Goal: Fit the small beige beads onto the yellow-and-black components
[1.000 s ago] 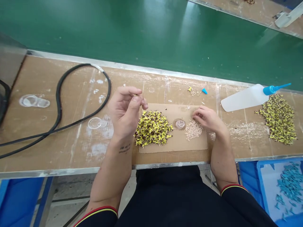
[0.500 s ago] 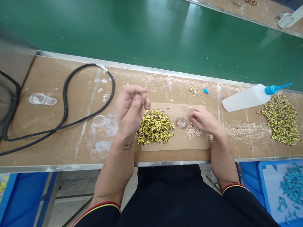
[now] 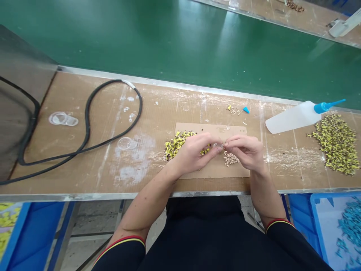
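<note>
My left hand (image 3: 196, 150) reaches over the pile of small yellow and dark brown pieces (image 3: 176, 145), hiding part of it. Its thumb and fingers are pinched together beside a small clear round dish (image 3: 216, 145). On the dish's other side, my right hand (image 3: 246, 148) is also closed in a pinch, its fingertips almost meeting the left ones. Whatever the two hands hold is too small to make out. Just below the right fingers is a heap of tiny pale pink pieces (image 3: 231, 159). Dish and both piles rest on a cardboard sheet (image 3: 214, 173).
A white squeeze bottle (image 3: 293, 117) with blue nozzle lies at right, near another yellow-brown pile (image 3: 335, 145). A blue cap (image 3: 246, 109) sits behind the sheet. A black cable (image 3: 88, 124) loops at left, by clear plastic lids (image 3: 62, 119). Blue bins (image 3: 317, 214) stand below the edge.
My left hand has come down and to the right, from above the yellow pile to the dish. My right hand has lifted slightly off the pale heap, and the fingertips now come together.
</note>
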A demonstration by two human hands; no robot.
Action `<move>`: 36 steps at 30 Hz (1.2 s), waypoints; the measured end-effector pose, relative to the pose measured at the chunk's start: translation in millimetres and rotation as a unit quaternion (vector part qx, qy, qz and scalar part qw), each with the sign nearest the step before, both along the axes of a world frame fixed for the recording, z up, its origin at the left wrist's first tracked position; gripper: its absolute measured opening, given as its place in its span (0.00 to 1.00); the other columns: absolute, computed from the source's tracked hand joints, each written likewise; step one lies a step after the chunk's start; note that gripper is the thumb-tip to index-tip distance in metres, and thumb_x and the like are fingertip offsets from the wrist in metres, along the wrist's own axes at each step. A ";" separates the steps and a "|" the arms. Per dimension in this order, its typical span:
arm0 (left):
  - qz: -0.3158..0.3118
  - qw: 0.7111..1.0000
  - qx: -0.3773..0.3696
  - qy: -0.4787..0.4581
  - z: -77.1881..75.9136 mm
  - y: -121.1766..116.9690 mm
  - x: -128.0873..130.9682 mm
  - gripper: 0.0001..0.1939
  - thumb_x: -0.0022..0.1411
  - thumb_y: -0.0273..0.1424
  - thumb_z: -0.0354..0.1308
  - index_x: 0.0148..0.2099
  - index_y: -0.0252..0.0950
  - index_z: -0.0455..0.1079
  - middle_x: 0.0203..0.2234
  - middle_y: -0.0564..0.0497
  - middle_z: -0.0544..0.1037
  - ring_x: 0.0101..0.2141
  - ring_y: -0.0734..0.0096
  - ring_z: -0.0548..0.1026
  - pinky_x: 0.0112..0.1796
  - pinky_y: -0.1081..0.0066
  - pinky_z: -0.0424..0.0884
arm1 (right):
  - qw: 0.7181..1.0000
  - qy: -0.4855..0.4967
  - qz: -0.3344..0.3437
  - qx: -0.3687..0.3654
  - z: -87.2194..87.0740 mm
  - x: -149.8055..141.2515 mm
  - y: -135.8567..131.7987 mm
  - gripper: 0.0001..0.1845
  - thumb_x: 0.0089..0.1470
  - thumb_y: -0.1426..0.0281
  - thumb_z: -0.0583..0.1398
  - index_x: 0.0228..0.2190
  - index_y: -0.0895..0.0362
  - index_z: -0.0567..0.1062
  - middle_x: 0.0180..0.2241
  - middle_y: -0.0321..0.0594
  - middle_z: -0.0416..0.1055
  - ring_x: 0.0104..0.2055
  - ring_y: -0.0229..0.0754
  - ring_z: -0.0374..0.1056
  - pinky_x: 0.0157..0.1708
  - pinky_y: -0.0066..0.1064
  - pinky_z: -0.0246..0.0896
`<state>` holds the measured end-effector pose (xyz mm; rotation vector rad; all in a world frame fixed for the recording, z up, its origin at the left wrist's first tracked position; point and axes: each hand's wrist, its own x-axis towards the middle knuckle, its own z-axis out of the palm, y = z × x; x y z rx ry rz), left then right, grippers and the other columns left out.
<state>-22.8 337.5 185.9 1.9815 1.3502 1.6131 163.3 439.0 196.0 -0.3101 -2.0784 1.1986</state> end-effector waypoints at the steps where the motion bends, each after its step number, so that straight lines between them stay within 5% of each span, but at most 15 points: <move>1: -0.002 1.000 0.008 0.009 -1.0 0.8 1.0 0.02 0.70 0.29 0.59 0.45 0.38 0.72 0.28 0.54 0.78 0.25 0.76 0.71 0.28 0.75 0.66 | 1.000 -0.001 -0.008 -0.013 -0.9 -0.4 -2.0 0.07 0.60 0.75 0.66 0.38 0.51 0.81 0.34 0.37 0.83 0.35 0.39 0.80 0.33 0.31 0.78; 9: -0.012 0.998 0.031 0.045 -3.1 2.5 1.8 0.04 0.72 0.26 0.56 0.42 0.37 0.72 0.24 0.56 0.73 0.22 0.78 0.67 0.25 0.76 0.62 | 0.994 0.013 -0.047 -0.097 -5.9 -3.2 -10.2 0.12 0.57 0.66 0.70 0.35 0.52 0.71 0.30 0.34 0.81 0.29 0.37 0.79 0.27 0.27 0.78; 17: -0.004 0.998 0.004 -0.065 -5.8 3.6 9.9 0.04 0.70 0.27 0.58 0.39 0.38 0.70 0.25 0.56 0.77 0.23 0.78 0.71 0.26 0.76 0.65 | 0.998 0.002 -0.069 0.001 -9.4 -6.3 -10.6 0.01 0.61 0.66 0.67 0.37 0.49 0.80 0.31 0.36 0.81 0.30 0.40 0.76 0.29 0.35 0.74; 28: 0.009 0.987 -0.035 -0.155 -12.1 5.3 17.1 0.04 0.70 0.31 0.59 0.39 0.38 0.71 0.26 0.55 0.78 0.23 0.78 0.69 0.26 0.75 0.64 | 0.995 0.006 -0.093 0.038 -8.8 -12.8 -14.4 0.02 0.64 0.66 0.63 0.38 0.49 0.77 0.32 0.38 0.77 0.35 0.42 0.73 0.33 0.35 0.71; 36: 0.005 0.991 -0.052 -0.126 -11.0 4.8 17.5 0.07 0.71 0.33 0.57 0.38 0.38 0.70 0.26 0.54 0.77 0.25 0.76 0.71 0.29 0.72 0.67 | 0.990 -0.018 -0.112 0.084 -4.7 -13.1 -14.2 0.06 0.64 0.66 0.61 0.33 0.50 0.74 0.27 0.36 0.74 0.30 0.41 0.69 0.29 0.35 0.67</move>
